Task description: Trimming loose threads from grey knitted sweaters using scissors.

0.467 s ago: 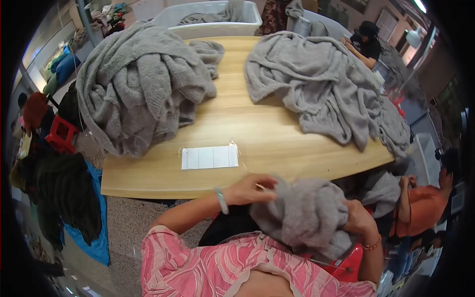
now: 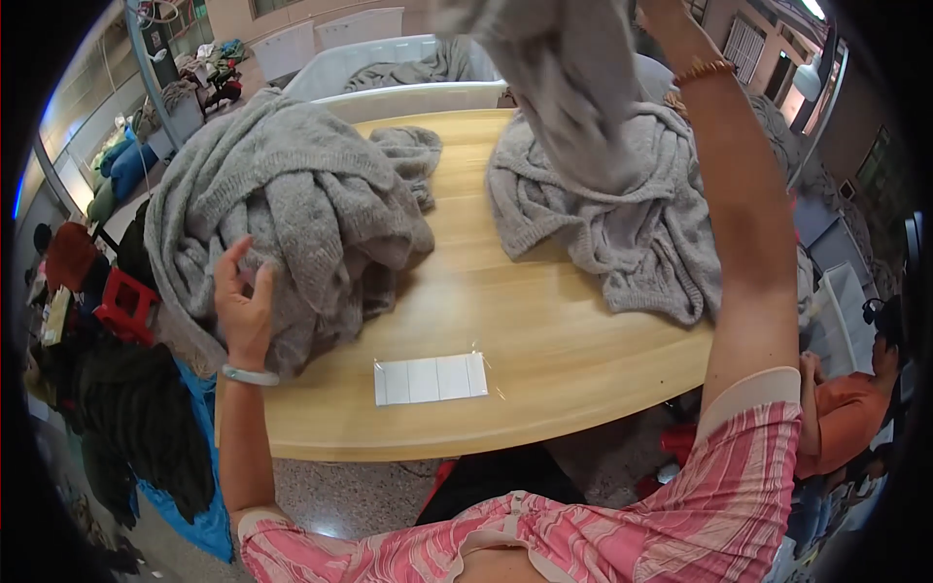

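A grey knitted garment, blurred by motion, hangs in the air above the far right of the table. My right hand is at the top edge of the view on that garment's right side, arm raised; its fingers are mostly cut off. Below the garment lies a spread heap of grey knitwear. At the left, my left hand is open, thumb and fingers apart, in front of a tall pile of grey knitwear. Whether it touches the pile I cannot tell.
A white label strip is taped to the wooden table. Behind the table stands a white bin with grey knitwear inside. Dark garments lie on a blue sheet at the left, near a red stool. A person in orange sits at the right.
The grey garment has gone from my lap up over the far right of the table with my right hand. My left hand has let go of it and moved left to the tall pile.
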`<action>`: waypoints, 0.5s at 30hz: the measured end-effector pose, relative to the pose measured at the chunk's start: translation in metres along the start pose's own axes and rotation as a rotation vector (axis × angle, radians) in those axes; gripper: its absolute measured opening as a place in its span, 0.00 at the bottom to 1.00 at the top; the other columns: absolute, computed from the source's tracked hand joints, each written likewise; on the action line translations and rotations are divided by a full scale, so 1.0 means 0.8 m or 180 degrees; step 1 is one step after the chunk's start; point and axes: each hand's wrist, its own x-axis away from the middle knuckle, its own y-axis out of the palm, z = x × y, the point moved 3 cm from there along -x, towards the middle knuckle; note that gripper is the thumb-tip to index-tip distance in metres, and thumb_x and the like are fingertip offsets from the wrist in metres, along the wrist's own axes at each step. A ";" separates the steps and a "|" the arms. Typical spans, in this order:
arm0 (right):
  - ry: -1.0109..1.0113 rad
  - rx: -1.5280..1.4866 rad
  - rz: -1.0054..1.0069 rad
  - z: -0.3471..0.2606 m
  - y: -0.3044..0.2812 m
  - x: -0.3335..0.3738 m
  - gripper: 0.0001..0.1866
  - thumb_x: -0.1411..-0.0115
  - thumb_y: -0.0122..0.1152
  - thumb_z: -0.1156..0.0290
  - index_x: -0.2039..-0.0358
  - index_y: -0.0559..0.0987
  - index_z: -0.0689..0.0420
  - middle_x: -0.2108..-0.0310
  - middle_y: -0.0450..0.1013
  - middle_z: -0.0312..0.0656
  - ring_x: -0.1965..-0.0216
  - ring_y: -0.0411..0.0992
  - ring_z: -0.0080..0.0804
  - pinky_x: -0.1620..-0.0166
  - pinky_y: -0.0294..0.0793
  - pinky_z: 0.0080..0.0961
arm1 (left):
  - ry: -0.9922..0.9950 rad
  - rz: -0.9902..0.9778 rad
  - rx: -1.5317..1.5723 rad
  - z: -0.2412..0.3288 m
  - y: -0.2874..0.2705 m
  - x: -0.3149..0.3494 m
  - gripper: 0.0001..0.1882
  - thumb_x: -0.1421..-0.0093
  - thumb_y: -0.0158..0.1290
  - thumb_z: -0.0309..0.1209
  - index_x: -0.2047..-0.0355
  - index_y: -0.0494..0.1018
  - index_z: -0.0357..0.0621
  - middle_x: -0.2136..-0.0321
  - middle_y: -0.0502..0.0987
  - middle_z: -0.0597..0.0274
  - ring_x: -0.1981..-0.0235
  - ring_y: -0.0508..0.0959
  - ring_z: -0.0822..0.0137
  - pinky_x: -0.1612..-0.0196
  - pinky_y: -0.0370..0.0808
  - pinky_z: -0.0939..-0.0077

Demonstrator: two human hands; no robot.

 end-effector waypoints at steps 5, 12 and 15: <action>0.0619 -0.2314 0.1121 -0.115 0.040 0.042 0.16 0.44 0.57 0.69 0.54 0.74 0.56 0.50 0.70 0.49 0.55 0.73 0.39 0.53 0.74 0.27 | 0.1266 0.1285 -0.2740 0.005 -0.097 -0.055 0.33 0.46 0.59 0.33 0.42 0.60 0.41 0.44 0.63 0.49 0.42 0.62 0.53 0.40 0.58 0.60; 0.0125 -0.2371 -0.1408 -0.128 0.087 0.243 0.35 0.48 0.65 0.72 0.40 0.63 0.55 0.39 0.57 0.52 0.45 0.64 0.41 0.46 0.69 0.31 | -0.1050 0.1580 -0.3566 -0.143 -0.277 -0.176 0.38 0.51 0.59 0.51 0.44 0.65 0.41 0.48 0.69 0.46 0.46 0.68 0.50 0.47 0.66 0.62; 0.0386 -0.2434 -0.1741 -0.117 0.073 0.296 0.33 0.47 0.64 0.73 0.40 0.64 0.54 0.39 0.58 0.52 0.50 0.69 0.39 0.49 0.72 0.29 | -0.0659 0.1321 -0.2927 -0.176 -0.313 -0.200 0.29 0.49 0.59 0.47 0.53 0.73 0.39 0.59 0.77 0.49 0.57 0.76 0.54 0.53 0.71 0.66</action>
